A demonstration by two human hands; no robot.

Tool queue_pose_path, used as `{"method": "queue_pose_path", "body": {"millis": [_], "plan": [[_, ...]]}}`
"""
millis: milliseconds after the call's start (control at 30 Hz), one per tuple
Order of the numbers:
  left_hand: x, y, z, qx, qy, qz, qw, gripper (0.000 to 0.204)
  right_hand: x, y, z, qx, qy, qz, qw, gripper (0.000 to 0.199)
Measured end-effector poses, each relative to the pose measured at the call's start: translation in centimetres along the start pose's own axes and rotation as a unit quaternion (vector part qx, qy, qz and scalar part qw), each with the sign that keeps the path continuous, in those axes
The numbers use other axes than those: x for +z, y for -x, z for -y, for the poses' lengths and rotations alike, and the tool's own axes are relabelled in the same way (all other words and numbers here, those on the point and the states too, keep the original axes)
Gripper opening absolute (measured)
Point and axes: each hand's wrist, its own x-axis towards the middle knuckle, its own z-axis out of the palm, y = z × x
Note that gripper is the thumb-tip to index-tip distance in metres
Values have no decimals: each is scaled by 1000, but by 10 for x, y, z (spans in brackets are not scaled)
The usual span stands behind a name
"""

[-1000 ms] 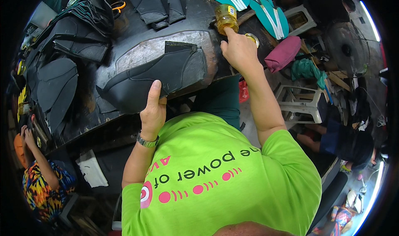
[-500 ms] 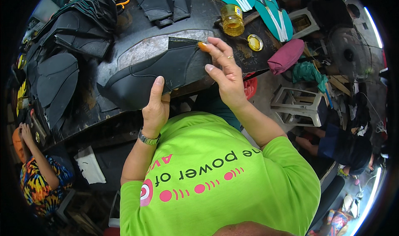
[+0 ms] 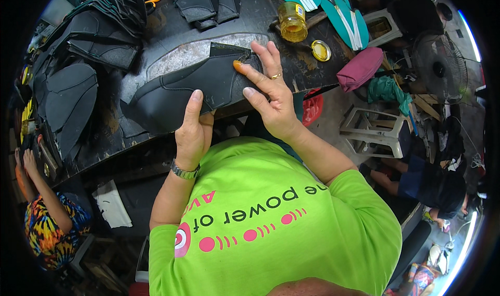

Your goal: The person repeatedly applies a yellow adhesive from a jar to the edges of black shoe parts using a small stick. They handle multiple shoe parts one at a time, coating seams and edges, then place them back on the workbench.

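My left hand [image 3: 191, 134] grips a black stitched shoe upper [image 3: 183, 90] at its near edge, thumb on top and fingers underneath. The upper lies tilted at the table's front edge, with a flap standing up at its far right end. Over that right end is my right hand [image 3: 269, 90], fingers apart and nothing held. Its index fingertip is coated in orange-yellow glue and is at the upper's surface; whether it presses there I cannot tell. An open jar of yellow glue [image 3: 292, 25] stands beyond this hand, with its lid [image 3: 320, 51] lying beside it.
Black shoe uppers [image 3: 70, 101] are piled on the dark table [image 3: 161, 35] at left, near orange-handled scissors [image 3: 152, 0]. Teal pieces [image 3: 341, 22] with white strips lie at far right. Past the table are a pink bundle [image 3: 359, 69], a plastic stool [image 3: 375, 132] and people on both sides.
My right hand has moved left and slightly nearer me, its gluey fingertip going from the upper's far right corner inward along it. My left hand keeps its grip with a slight shift.
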Motion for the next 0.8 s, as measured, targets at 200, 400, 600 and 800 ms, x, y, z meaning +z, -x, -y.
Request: {"method": "queue_pose_path", "body": {"millis": [200, 400, 600, 800], "plan": [[2, -1, -3, -19, -5, -14, 1000, 31, -2, 1, 5, -60, 78, 31, 995, 41], [1, -2, -5, -34, -17, -16, 999, 32, -3, 7, 6, -111, 133, 49, 984, 40], [-3, -5, -7, -53, 2, -2, 999, 32, -4, 14, 7, -191, 168, 49, 966, 36], [5, 2, -49, 27, -522, 41, 851, 34, -25, -10, 25, -173, -41, -63, 982, 58]]}}
